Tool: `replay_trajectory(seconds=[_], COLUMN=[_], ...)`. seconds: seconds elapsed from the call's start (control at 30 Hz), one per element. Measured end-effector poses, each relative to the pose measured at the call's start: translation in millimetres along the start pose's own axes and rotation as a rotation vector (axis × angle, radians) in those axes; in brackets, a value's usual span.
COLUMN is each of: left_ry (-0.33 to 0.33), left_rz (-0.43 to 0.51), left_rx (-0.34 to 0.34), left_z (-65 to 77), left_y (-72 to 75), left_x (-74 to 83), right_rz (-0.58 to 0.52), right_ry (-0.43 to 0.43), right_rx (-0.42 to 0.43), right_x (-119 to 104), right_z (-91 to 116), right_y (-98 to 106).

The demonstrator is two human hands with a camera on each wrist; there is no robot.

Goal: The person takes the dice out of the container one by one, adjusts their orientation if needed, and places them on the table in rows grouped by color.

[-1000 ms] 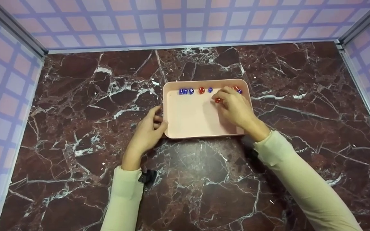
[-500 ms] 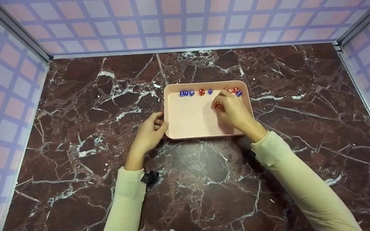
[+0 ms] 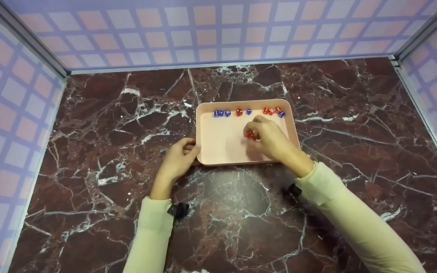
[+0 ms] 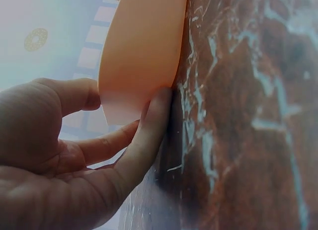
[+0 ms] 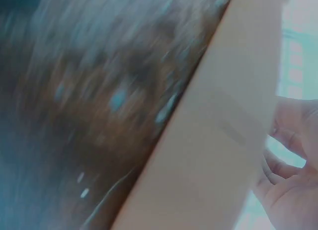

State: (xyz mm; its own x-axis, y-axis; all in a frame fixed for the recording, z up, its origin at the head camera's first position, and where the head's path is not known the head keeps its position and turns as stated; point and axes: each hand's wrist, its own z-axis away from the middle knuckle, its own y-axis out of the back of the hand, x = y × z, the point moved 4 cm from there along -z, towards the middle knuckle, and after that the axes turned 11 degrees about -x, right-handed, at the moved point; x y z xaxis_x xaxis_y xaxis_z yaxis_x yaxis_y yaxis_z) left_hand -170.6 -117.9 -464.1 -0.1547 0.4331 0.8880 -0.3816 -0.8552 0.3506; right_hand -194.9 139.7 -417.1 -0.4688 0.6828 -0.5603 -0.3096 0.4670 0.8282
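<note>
A shallow pale-pink tray [image 3: 222, 151] lies on the dark marbled table. At its left side is my left hand [image 3: 179, 157]; in the left wrist view the thumb meets the tray's upper rim and the fingers reach its lower edge, holding it from outside. Over the tray's floor, my right hand [image 3: 266, 138] pinches a red translucent die [image 3: 250, 135] between thumb and fingers. Along the far wall sit blue dice [image 3: 221, 113] at the left, a red die [image 3: 239, 112], a blue die [image 3: 249, 112], then red dice [image 3: 271, 111] and one blue die [image 3: 281, 113] by the right corner.
Checkered panels [image 3: 226, 30] stand behind the table [image 3: 127, 212] and on both sides. A black wrist device [image 3: 178, 209] shows at the left cuff, and another black device [image 3: 294, 189] at the right cuff.
My right hand has moved toward the near side and slightly left with the red die, uncovering the red dice near the far right corner. The left hand stays at the tray's side.
</note>
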Motion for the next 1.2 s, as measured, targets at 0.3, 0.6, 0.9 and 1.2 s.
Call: replay_trajectory(seconds=[0.3,0.6,0.9,1.2], left_ry=[-0.003,0.011,0.015,0.022], left_rz=[0.078,0.013,0.002,0.040], left_rx=[-0.021,-0.019,-0.026,-0.057], left_z=[0.0,1.8,0.3,0.5], left_y=[0.6,-0.5,0.4,1.0], left_x=[-1.8,-0.1,-1.5,-1.9], right_rz=[0.059,0.050,0.095,0.175], right_ry=[0.196,0.236,0.245,0.233], right_rx=[-0.050,-0.193,-0.185,-0.188], right_x=[-67,-82,-82,-85], right_z=[24,33,31,27], right_y=[-13,-56,-79,-85])
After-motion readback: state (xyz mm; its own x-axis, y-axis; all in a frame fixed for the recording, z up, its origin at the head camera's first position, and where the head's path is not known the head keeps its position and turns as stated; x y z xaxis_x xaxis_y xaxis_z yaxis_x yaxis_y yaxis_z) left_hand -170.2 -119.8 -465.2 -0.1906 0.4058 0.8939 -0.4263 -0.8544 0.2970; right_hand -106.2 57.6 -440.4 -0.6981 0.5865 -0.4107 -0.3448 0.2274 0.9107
